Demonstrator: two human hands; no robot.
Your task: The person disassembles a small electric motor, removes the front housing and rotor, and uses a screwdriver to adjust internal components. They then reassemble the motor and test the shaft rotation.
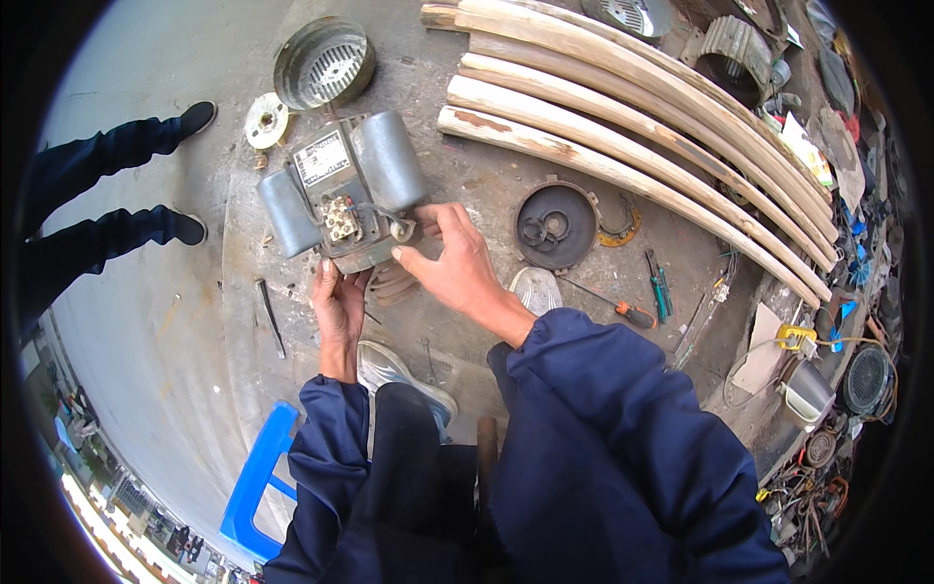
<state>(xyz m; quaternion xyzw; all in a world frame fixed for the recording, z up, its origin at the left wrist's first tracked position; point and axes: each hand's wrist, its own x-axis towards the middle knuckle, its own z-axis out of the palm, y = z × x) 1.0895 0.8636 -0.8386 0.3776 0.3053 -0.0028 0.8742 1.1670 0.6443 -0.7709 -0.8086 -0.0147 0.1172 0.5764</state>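
Note:
An electric motor (342,185) stands on the floor in front of me. Two grey rounded capacitor covers, a left one (288,214) and a right one (393,161), flank its label plate. Between them a pale terminal block (341,218) with wires lies exposed. My left hand (339,310) is closed on the motor's near rim, fingers partly hidden beneath it. With thumb and fingers, my right hand (465,265) grips the rim's right side, just below the right cover. Under the near rim, part of a coiled or ribbed piece (394,285) shows.
Beyond the motor sit a slotted metal cover (326,66) and a pale disc (266,121). At right are a dark round housing (556,226), long wooden poles (623,127), a screwdriver (634,312) and pliers (659,286). A blue stool (255,477) stands left; another person's legs (107,161) are far left.

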